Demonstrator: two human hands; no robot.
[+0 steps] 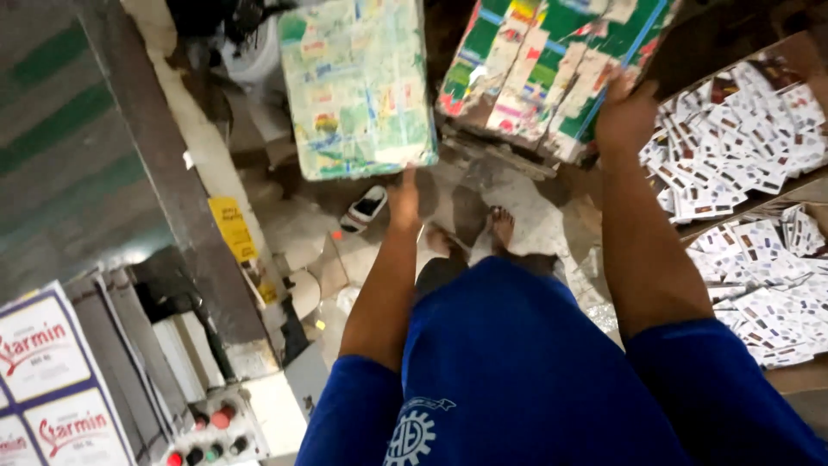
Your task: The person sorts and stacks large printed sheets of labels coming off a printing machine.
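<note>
My left hand [404, 200] reaches forward to the lower right corner of a pale green stack of printed sheets [358, 86]; its fingers are hidden under the stack's edge. My right hand [625, 116] grips the right edge of a second, tilted stack of printed sheets [539, 69] with darker green, pink and yellow patterns. The two stacks sit side by side ahead of me with a dark gap between them. My bare feet [500, 229] stand on the littered floor below.
Cardboard boxes [802, 185] full of small printed cards stand at the right. A white sandal [364, 209] lies on the floor. A machine edge with red and black buttons [211, 431] and printed label sheets [43, 380] fill the lower left.
</note>
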